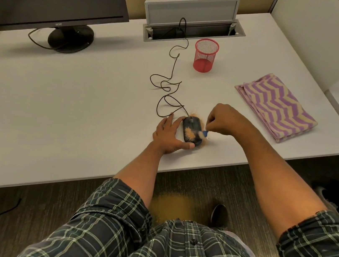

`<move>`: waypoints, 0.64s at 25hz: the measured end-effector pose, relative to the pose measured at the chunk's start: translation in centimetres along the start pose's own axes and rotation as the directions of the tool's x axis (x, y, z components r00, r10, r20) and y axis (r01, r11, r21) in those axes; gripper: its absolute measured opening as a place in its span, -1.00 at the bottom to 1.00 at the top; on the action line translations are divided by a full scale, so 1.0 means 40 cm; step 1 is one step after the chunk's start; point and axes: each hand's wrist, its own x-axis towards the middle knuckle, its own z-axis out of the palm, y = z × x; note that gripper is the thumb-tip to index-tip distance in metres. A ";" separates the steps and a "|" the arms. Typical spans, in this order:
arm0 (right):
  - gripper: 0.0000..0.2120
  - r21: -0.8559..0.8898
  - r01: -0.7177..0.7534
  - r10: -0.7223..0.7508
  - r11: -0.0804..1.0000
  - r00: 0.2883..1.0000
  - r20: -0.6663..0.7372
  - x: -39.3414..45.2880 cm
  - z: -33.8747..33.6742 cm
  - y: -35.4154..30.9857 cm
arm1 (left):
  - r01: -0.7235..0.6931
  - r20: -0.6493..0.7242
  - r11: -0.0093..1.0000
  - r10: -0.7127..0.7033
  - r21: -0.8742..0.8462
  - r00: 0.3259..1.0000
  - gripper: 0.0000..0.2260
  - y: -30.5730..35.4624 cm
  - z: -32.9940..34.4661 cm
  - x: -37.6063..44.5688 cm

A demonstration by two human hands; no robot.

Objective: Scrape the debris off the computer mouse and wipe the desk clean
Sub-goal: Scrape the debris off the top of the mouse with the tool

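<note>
The wired mouse, near the counter's front edge, is pinned by the left hand with fingers spread so it can't slide, while a small blue scraper is pinched by the right hand at its 3 o'clock flank, where tan debris sits.

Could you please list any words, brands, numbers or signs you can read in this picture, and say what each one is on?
"acer": small pale logo on the lower bezel of the black monitor, seen at an angle.
A small mark at the bezel's left corner is too blurred to read.
No text shows on the mouse, the red mesh cup or the striped cloth.
</note>
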 end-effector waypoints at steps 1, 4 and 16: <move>-0.85 -0.020 -0.015 0.015 1.000 1.000 -0.003 -0.001 -0.003 0.003 | 0.001 0.000 1.000 -0.001 0.005 1.000 0.00 0.000 0.000 -0.001; -0.86 0.054 0.046 -0.041 0.997 0.995 -0.089 -0.008 -0.015 -0.007 | 0.003 0.007 1.000 -0.003 0.016 1.000 0.00 0.001 -0.001 -0.001; -0.86 0.166 0.119 -0.102 0.979 0.989 -0.108 -0.035 -0.007 -0.010 | -0.004 -0.009 0.999 0.004 0.033 1.000 0.00 0.001 0.000 0.000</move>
